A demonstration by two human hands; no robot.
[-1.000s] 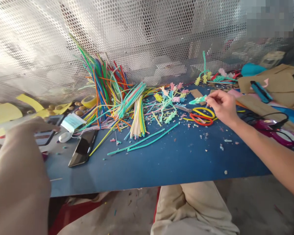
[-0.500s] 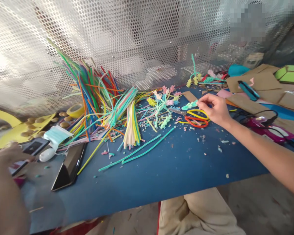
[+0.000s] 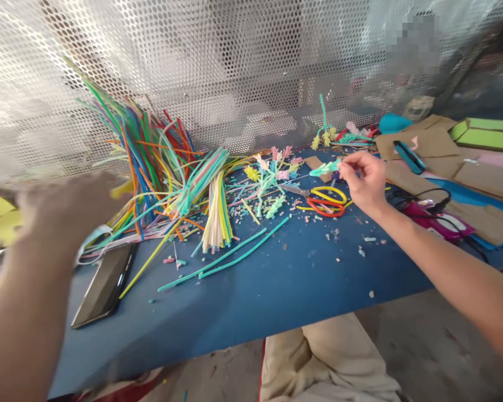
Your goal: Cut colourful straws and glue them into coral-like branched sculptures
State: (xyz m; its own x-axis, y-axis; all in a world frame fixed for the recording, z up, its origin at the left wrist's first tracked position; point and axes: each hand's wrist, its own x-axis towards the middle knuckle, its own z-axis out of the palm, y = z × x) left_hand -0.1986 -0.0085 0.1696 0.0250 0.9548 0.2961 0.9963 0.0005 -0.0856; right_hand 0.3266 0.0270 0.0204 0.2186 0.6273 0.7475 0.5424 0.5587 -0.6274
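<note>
My right hand (image 3: 364,177) pinches a small mint-green fuzzy leaf-like piece (image 3: 324,168) between thumb and fingertips. Just below it lie scissors (image 3: 327,201) with yellow and orange handles. My left hand (image 3: 69,204) is raised at the left, blurred by motion, over the yellow tape roll and the face mask; whether it holds anything cannot be made out. Fuzzy pastel stems with tufted ends (image 3: 272,173) sit left of the scissors. Two teal stems (image 3: 243,254) lie on the blue table (image 3: 251,307), near a bundle of pale and yellow stems (image 3: 218,218).
A phone (image 3: 104,287) lies at the front left. Colourful stems (image 3: 142,156) lean on a perforated metal panel (image 3: 260,67). Brown cardboard (image 3: 419,137), a magenta device (image 3: 438,219) with black cables and a green box (image 3: 486,133) are at the right.
My left hand has risen and moved right from beside the dark devices at the far left. My right hand keeps hold of the green piece. The view has shifted slightly.
</note>
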